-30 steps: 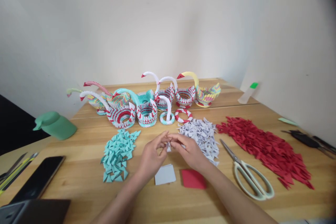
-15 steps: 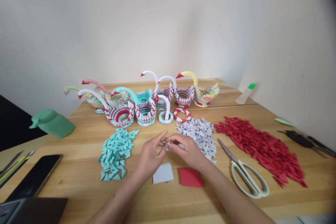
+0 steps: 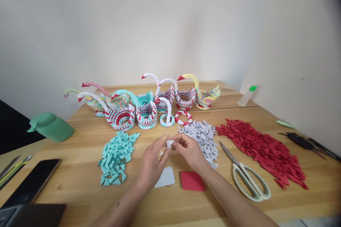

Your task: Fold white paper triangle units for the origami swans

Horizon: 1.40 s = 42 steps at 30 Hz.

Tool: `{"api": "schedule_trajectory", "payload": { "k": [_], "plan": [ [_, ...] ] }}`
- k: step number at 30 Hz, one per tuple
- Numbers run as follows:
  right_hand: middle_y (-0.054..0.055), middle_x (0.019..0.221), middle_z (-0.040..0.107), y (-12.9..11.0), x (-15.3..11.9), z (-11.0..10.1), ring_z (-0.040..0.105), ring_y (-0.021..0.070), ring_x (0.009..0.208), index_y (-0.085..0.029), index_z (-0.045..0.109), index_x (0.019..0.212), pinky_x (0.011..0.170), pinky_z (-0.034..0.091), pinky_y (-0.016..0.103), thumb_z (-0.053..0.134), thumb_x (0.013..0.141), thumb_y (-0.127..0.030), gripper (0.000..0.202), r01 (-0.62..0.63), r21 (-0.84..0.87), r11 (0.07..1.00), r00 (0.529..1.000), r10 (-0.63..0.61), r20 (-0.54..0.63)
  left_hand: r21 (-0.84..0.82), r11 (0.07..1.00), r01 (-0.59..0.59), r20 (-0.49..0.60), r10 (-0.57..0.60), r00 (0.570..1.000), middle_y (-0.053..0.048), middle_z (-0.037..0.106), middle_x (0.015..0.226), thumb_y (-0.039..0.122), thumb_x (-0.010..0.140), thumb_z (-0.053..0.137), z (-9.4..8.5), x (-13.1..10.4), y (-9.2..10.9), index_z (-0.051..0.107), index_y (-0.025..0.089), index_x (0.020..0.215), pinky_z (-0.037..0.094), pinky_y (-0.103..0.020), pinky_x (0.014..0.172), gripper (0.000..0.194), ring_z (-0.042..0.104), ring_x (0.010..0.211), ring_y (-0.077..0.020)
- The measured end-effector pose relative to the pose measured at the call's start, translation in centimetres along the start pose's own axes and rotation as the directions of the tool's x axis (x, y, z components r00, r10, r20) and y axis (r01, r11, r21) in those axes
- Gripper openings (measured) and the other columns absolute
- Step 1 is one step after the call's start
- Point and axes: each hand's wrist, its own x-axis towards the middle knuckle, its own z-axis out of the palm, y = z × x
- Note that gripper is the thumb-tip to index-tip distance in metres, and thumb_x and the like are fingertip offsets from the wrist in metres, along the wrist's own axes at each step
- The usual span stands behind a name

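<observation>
Between my two hands, over the middle of the table, is a small white folded paper piece [image 3: 169,143]. My right hand [image 3: 187,148] pinches it between thumb and fingers from the right. My left hand [image 3: 157,153] has its fingertips against it from the left, thumb below. Just beyond my right hand lies a pile of white folded paper triangles [image 3: 204,133]. Close in front of my wrists are a small stack of white paper [image 3: 165,177] and a stack of red paper [image 3: 192,181]. A pile of turquoise triangles [image 3: 117,156] spreads to the left.
Several folded-paper swans [image 3: 121,115] stand along the back, with a red-and-white paper ring [image 3: 183,117] before them. Scissors [image 3: 243,173] and a red triangle pile [image 3: 263,150] lie right. A glue bottle [image 3: 246,96], a green jug [image 3: 50,126] and a phone [image 3: 31,181] sit at the sides.
The white paper piece between my fingers shows more plainly now, turned up as a small flat-topped shape. My hands stay almost in place; the whole view has shifted slightly.
</observation>
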Motion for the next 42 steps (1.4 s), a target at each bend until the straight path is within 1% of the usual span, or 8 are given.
{"api": "schedule_trajectory", "payload": {
  "k": [2,5,12,17,24,32,36,42],
  "plan": [
    [0.001,0.068,0.063,0.0,0.0,-0.1,0.058,0.0143,0.066,-0.016,0.060,0.080,0.064,0.045,0.026,0.059,0.078,-0.028,0.012,-0.001,0.033,0.999,0.999,0.002,-0.035,-0.141,0.984,0.113,-0.010,-0.115,0.993,-0.008,0.064,0.114,0.023,0.087,0.048,-0.2,0.2,0.0,0.047,0.020,0.128,0.050,-0.030,0.083,0.041,0.063,0.095,-0.0180],
    [0.001,0.070,0.064,0.0,0.0,-0.1,0.059,0.0146,0.068,-0.016,0.059,0.080,0.066,0.045,0.026,0.059,0.079,-0.028,0.012,0.008,0.058,0.998,0.998,-0.005,-0.061,-0.218,0.958,0.187,0.057,-0.179,0.982,-0.007,0.069,0.104,0.023,0.086,0.050,-0.2,0.5,0.1,0.063,0.018,0.109,0.050,-0.029,0.082,0.028,0.064,0.094,-0.0190],
    [0.000,0.075,0.058,0.4,-0.3,0.6,0.056,0.0141,0.070,-0.018,0.058,0.087,0.066,0.044,0.025,0.057,0.079,-0.024,0.010,0.077,-0.107,0.991,0.991,-0.088,-0.101,-0.199,0.966,0.162,0.030,-0.160,0.987,-0.007,0.070,0.100,0.021,0.081,0.057,0.2,0.3,0.0,0.070,0.017,0.096,0.049,-0.028,0.084,0.021,0.064,0.093,-0.0202],
    [0.000,0.079,0.059,0.2,-0.7,0.9,0.057,0.0141,0.074,-0.020,0.056,0.110,0.072,0.046,0.026,0.049,0.079,-0.016,0.032,0.179,-0.259,0.949,0.979,-0.198,-0.048,-0.184,0.977,0.111,0.040,-0.105,0.994,-0.006,0.070,0.100,0.022,0.082,0.056,0.0,0.3,0.2,0.071,0.019,0.096,0.050,-0.028,0.082,0.020,0.064,0.091,-0.0201],
    [0.002,0.080,0.062,0.0,-0.8,1.0,0.057,0.0151,0.073,-0.019,0.061,0.100,0.069,0.046,0.027,0.049,0.077,-0.014,0.026,0.204,-0.343,0.917,0.972,-0.231,-0.039,-0.141,0.987,0.078,0.069,-0.069,0.995,-0.004,0.070,0.098,0.023,0.085,0.053,-0.1,0.4,0.3,0.070,0.021,0.099,0.048,-0.028,0.079,0.022,0.063,0.086,-0.0188],
    [0.001,0.077,0.061,-0.5,-1.0,1.3,0.058,0.0149,0.071,-0.019,0.061,0.100,0.068,0.047,0.026,0.058,0.078,-0.025,0.023,0.171,-0.159,0.972,0.985,-0.167,0.034,-0.147,0.957,0.248,0.001,-0.251,0.968,-0.002,0.066,0.069,0.025,0.080,0.053,-0.7,0.9,0.4,0.066,0.015,0.071,0.043,-0.022,0.063,0.019,0.059,0.066,-0.0149],
    [0.002,0.079,0.064,-0.5,-0.6,0.6,0.059,0.0155,0.075,-0.018,0.065,0.094,0.069,0.047,0.026,0.055,0.083,-0.034,0.021,0.063,-0.016,0.998,0.992,-0.061,0.106,-0.260,0.898,0.355,0.102,-0.340,0.935,0.000,0.060,0.058,0.026,0.076,0.054,-1.0,1.2,0.5,0.059,0.014,0.060,0.039,-0.020,0.055,0.021,0.052,0.056,-0.0116],
    [0.000,0.065,0.061,-0.4,-0.2,0.4,0.056,0.0133,0.062,-0.016,0.064,0.081,0.062,0.047,0.025,0.062,0.078,-0.039,0.023,-0.067,0.147,0.987,0.996,0.057,0.068,-0.418,0.797,0.436,0.274,-0.347,0.897,-0.003,0.063,0.064,0.042,0.074,0.058,-1.3,1.5,0.4,0.064,0.014,0.066,0.042,-0.022,0.059,0.030,0.054,0.060,-0.0128]
  ]
}}
